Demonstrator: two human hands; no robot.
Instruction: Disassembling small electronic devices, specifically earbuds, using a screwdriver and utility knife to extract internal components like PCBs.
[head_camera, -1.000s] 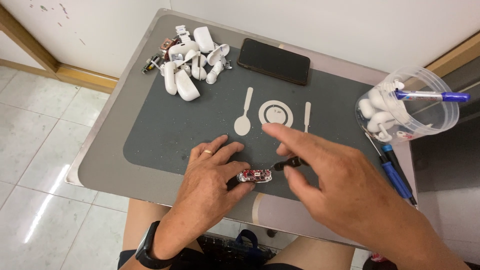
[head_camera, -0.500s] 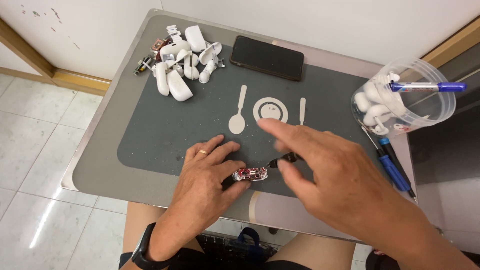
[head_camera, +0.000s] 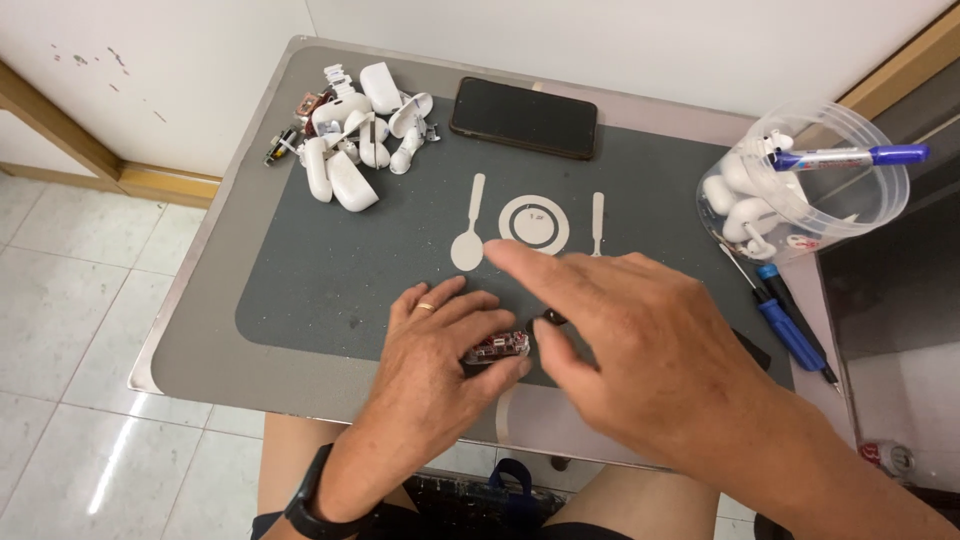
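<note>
Head view: a small red circuit board (head_camera: 497, 347) is pinned on the grey mat (head_camera: 330, 290) at the bench's (head_camera: 190, 350) near edge, grasped under the left hand's (head_camera: 440, 345) fingertips; the right hand (head_camera: 640, 340) is held just beside it, fingers spread, a dark tool tip (head_camera: 552, 318) seen under it, grip cannot be told; white shell pieces (head_camera: 350, 140), phone (head_camera: 524, 117), tub (head_camera: 800, 185), blue screwdriver (head_camera: 790, 335) are noted farther off.

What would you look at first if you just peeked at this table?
Probably the two hands at the near edge: the left hand pins a small red-and-silver circuit piece on the dark grey mat, the right hand beside it. Next, the heap of white plastic shells at the far left corner.
</note>
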